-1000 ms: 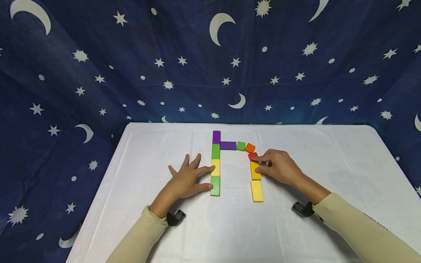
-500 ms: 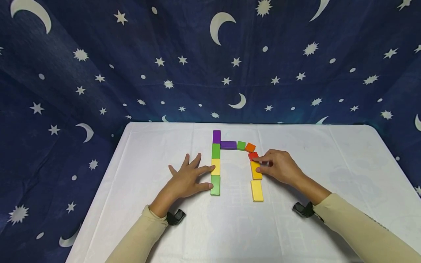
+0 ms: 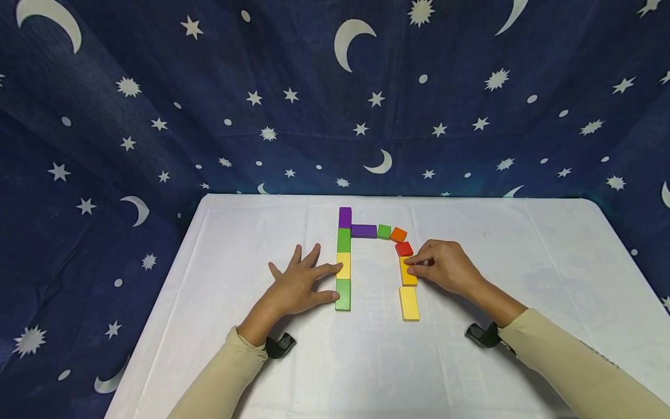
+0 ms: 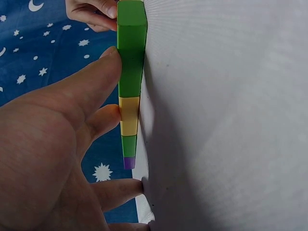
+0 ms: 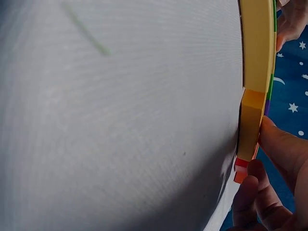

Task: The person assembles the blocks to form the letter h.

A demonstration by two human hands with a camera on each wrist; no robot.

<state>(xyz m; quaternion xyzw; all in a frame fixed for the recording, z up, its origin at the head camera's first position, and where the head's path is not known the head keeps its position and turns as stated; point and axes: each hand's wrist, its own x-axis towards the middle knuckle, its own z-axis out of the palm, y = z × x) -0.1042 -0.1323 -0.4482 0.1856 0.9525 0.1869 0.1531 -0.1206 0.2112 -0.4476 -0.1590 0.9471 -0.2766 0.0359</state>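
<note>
Flat coloured blocks lie in an arch on the white table (image 3: 251,244). The left column runs purple (image 3: 344,217), green, yellow (image 3: 343,265), green (image 3: 342,294). My left hand (image 3: 335,283) lies flat with its fingers spread. Its index tip touches the yellow block (image 4: 129,115) and its thumb touches the near green block (image 4: 131,43). My right hand (image 3: 410,265) has curled fingers and pinches the far end of the amber block (image 3: 407,273), (image 5: 251,125), just below the red block (image 3: 403,249). A yellow block (image 3: 409,303) lies nearest me in the right column.
A long purple block (image 3: 363,231), a small green block (image 3: 384,232) and a tilted orange block (image 3: 398,234) form the top of the arch. A dark blue cloth with stars and moons (image 3: 157,116) hangs behind and around the table.
My right index finger has drawn back off the red block, which now shows whole. The amber block has shifted slightly. My left hand has not moved.
</note>
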